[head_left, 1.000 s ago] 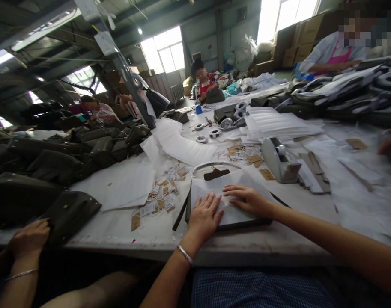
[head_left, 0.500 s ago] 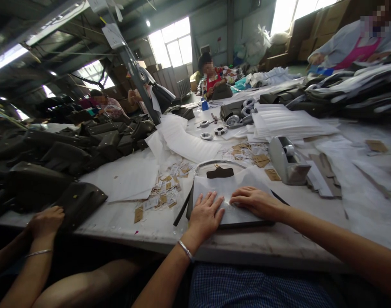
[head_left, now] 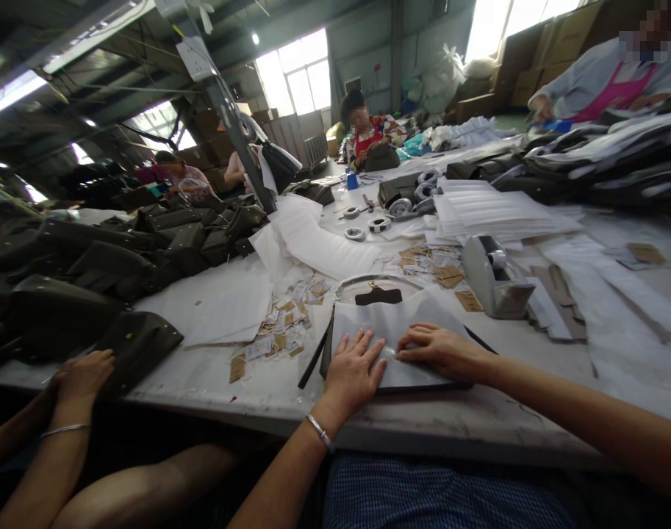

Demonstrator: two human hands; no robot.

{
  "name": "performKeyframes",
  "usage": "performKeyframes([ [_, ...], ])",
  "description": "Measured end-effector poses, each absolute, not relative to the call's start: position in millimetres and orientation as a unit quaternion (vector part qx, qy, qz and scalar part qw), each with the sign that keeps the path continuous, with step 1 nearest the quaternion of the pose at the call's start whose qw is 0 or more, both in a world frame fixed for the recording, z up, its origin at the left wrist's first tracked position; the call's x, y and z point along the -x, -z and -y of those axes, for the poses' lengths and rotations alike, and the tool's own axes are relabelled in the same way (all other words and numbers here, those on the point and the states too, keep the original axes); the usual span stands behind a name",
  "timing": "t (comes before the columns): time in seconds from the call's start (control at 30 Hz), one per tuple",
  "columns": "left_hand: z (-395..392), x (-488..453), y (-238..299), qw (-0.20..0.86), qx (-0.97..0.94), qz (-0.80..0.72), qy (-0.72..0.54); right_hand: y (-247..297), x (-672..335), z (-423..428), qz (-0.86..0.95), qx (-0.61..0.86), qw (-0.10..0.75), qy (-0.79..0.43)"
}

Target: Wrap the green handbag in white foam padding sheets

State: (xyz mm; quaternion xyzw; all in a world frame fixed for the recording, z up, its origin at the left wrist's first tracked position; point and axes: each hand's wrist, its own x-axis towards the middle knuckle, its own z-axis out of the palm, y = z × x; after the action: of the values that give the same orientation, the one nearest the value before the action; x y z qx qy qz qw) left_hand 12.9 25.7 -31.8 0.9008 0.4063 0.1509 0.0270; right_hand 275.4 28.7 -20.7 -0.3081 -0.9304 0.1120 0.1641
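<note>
A dark handbag [head_left: 326, 353] lies on the table before me under a white foam sheet [head_left: 384, 319]. Its dark flap tab with a small metal clasp [head_left: 378, 295] shows past the sheet's far edge, below a handle wrapped in clear film [head_left: 362, 281]. My left hand [head_left: 353, 367] rests flat on the sheet with fingers spread. Just right of it, my right hand [head_left: 442, 351] touches the sheet with bent fingers slightly apart, beside a shiny strip like clear tape [head_left: 391, 353]. I see nothing held in either hand.
A grey tape dispenser [head_left: 492, 279] stands to the right. Paper tags [head_left: 283, 323] lie scattered at the left; foam sheets [head_left: 489, 209] are stacked behind. Dark bags [head_left: 109, 272] pile up at far left, where a co-worker's hands [head_left: 87, 375] rest near one.
My right hand has shifted very slightly to the right on the sheet. My left hand stays in place. The co-worker's hand at left has moved slightly.
</note>
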Motion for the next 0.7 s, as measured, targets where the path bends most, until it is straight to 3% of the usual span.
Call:
performKeyframes([
  [0.23, -24, -4, 33, 0.007, -0.922, -0.357, -0.149, 31, -276, -24, 0.897, 0.357, 0.21, -0.153],
  [0.47, -23, 4, 33, 0.006, -0.927, -0.354, -0.124, 18, -275, -29, 0.923, 0.322, 0.11, -0.18],
  [0.7, -21, 8, 31, 0.027, -0.926, -0.362, -0.104, 27, -276, -20, 0.922, 0.352, 0.108, -0.124],
])
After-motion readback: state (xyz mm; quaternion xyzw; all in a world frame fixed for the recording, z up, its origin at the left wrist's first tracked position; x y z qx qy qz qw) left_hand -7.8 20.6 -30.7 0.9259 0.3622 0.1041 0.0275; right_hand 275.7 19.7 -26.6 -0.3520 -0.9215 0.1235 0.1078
